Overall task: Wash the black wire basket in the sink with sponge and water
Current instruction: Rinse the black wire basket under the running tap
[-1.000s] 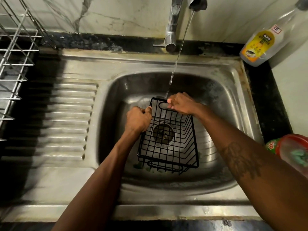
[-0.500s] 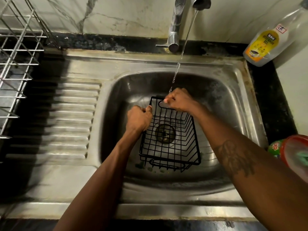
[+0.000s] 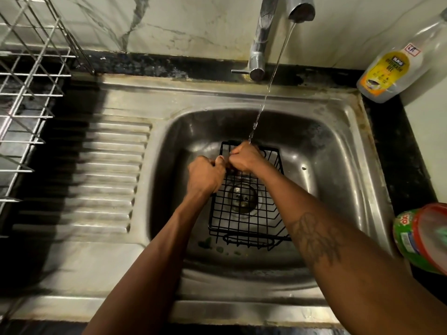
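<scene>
Sink (image 3: 338,146) | left hand (image 3: 205,176), right hand (image 3: 245,158) grip wire basket (image 3: 244,222) — water (image 3: 269,87) running

basket (image 3: 242,223) far rim: partly hidden | bottle (image 3: 391,68) top: cut off | tub (image 3: 411,238): cut off, label blurred

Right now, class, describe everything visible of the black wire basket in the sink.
The black wire basket is a rectangular, open-topped grid of thin wire, seemingly coated metal, with a loop handle at its near end. It sits in the steel sink basin over the drain, seen through its mesh. The left hand and right hand grip its far end, where tap water lands.
</scene>
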A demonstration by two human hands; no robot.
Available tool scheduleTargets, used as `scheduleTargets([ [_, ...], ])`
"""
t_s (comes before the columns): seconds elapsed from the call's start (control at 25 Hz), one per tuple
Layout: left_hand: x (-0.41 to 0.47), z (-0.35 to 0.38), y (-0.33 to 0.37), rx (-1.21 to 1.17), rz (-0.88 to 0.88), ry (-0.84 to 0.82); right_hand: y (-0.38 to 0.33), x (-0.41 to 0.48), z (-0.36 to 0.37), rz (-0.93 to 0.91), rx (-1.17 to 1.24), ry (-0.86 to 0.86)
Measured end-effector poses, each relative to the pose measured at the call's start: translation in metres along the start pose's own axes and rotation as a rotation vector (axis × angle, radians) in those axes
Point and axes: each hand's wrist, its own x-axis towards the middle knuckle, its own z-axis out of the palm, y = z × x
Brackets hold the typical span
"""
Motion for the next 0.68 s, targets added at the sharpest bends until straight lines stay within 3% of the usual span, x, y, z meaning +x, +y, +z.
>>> scheduleTargets([
  [0.08, -0.001, -0.002, 0.0, -0.017, -0.028, 0.009, 0.007, -0.004, -0.006, 0.139, -0.096, 0.085],
  [0.24, 0.0, 0.002, 0.0, -0.014, -0.012, 0.011, -0.002, -0.009, -0.006, -0.021, -0.428, 0.157],
  [0.36, 0.0, 0.0, -0.002, -0.039, -0.018, 0.005, -0.018, 0.0, 0.01, -0.199, -0.372, -0.019],
  [0.56, 0.002, -0.006, -0.001, -0.038, -0.043, 0.047, -0.005, 0.009, -0.011, 0.138, -0.098, -0.039],
  [0.68, -0.001, -0.004, 0.001, -0.041, -0.028, 0.043, -0.004, 0.005, -0.011, 0.077, -0.273, 0.053],
])
